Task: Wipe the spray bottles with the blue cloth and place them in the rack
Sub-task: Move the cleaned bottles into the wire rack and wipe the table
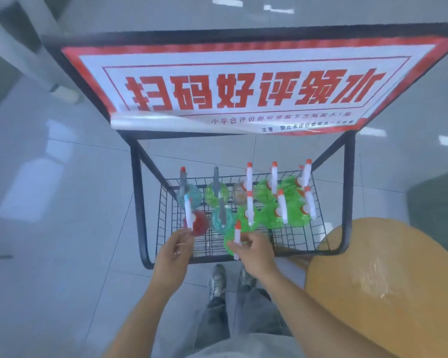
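Clearly our right hand (254,250) was the one at work: its fingers curled round the white trigger head of a green spray bottle (234,240), which stood upright at the front of the wire rack (295,236). That head's long axis ran straight toward us. Our left hand (175,250) sat just beside the red bottle (199,223), fingers loosely bent and, as far as the blur allowed, gripping nothing. No blue cloth showed. We judged only lowering and release remained, the open wire floor lying directly beneath the bottle.

Bottles (246,205) crowd the rack's (290,250) back rows; its front strip lies open beneath the overhanging sign (243,91).
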### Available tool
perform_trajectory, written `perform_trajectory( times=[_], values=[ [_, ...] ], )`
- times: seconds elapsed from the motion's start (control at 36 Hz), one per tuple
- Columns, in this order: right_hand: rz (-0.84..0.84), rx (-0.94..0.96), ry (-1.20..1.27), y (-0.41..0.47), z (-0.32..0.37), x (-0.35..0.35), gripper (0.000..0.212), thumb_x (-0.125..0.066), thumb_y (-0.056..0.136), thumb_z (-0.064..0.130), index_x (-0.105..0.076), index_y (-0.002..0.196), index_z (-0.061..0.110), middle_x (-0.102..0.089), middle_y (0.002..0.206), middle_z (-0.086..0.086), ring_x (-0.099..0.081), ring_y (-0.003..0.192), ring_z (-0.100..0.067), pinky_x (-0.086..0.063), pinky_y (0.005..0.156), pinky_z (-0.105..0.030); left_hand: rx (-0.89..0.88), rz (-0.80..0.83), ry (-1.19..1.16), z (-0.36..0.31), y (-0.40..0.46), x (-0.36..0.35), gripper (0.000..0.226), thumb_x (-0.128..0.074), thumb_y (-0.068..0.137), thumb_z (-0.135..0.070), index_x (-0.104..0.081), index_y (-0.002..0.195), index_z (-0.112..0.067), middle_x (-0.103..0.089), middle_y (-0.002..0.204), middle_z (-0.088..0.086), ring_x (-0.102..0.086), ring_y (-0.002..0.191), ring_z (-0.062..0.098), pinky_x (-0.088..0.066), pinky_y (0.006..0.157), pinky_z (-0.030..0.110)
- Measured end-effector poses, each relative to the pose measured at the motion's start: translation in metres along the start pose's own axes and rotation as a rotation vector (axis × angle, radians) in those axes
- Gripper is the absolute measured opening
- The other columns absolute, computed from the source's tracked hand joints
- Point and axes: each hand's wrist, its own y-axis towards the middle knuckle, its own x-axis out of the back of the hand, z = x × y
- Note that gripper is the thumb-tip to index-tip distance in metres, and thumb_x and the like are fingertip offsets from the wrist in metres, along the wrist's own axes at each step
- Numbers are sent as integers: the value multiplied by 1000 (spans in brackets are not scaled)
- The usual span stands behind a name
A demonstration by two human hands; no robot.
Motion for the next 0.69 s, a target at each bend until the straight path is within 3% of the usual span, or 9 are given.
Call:
perform_trajectory(
  times=[0.08, 0.17, 0.28, 0.42, 0.47, 0.53, 0.58, 0.64, 0.69],
  values=[
    [-4, -19, -11, 7, 1, -3, 16, -83, 86, 44, -80, 87, 28, -76, 81, 12, -71, 77, -9, -57, 75, -34, 26, -61, -5, 6, 6, 4, 19, -61, 110, -21, -66, 124, -33, -74, 106, 1, -68, 98, 19, -50, 76, 11],
    [-14, -37, -22, 10, 2, -4, 17, -81, 87, 46, -75, 84, 29, -74, 84, 12, -68, 79, -8, -51, 72, -30, 66, -107, 6, 8, 12, 7, 20, -61, 110, -28, -65, 127, -37, -72, 109, 0, -70, 102, 23, -54, 74, 27],
    [0, -31, -41, 13, 6, 1, 17, -80, 88, 46, -73, 85, 31, -72, 85, 14, -67, 80, -8, -50, 71, -27, 98, -144, 2, -1, 21, 5, 20, -58, 111, -31, -62, 130, -35, -69, 114, -4, -69, 109, 22, -51, 74, 30],
    [24, -22, -56, 14, 7, 4, 21, -77, 89, 52, -75, 82, 33, -76, 91, 6, -71, 91, -24, -55, 78, -35, 121, -153, 7, -19, 34, 6, 23, -57, 111, -33, -62, 134, -33, -67, 112, -11, -67, 103, 14, -51, 72, 29],
    [35, -43, -73, 14, 3, 8, 31, -77, 87, 56, -79, 94, 25, -76, 100, -3, -69, 97, -27, -55, 87, -41, 124, -144, 20, -23, 40, 5, 29, -56, 111, -34, -62, 139, -30, -66, 115, -11, -64, 98, 6, -51, 69, 27],
    [38, -43, -130, 11, 0, 14, 54, -72, 83, 68, -77, 113, 23, -73, 109, -2, -68, 98, -18, -56, 92, -43, 129, -136, 17, -26, 48, 5, 31, -57, 111, -34, -62, 140, -26, -65, 117, -10, -62, 99, 4, -50, 73, 24],
    [-2, 11, -269, 4, -1, 23, 66, -67, 84, 73, -70, 129, 25, -65, 119, 9, -64, 101, -8, -53, 87, -31, 132, -110, 5, -31, 54, 5, 21, -58, 110, -33, -65, 129, -27, -66, 114, -8, -63, 98, 10, -48, 74, 23],
    [-89, 131, -416, -5, 2, 32, 56, -64, 92, 65, -66, 133, 28, -57, 118, 16, -61, 105, -5, -47, 83, -23, 127, -83, -4, -39, 57, 6, 9, -58, 110, -30, -66, 108, -34, -66, 104, -9, -62, 93, 15, -47, 72, 26],
    [-124, 239, -480, -13, 10, 38, 49, -61, 95, 62, -67, 132, 30, -57, 116, 20, -60, 105, -1, -44, 81, -15, 127, -57, -6, -46, 59, 6, 26, -56, 111, -25, -62, 89, -36, -66, 83, -15, -58, 83, 13, -46, 69, 28]
  ],
)
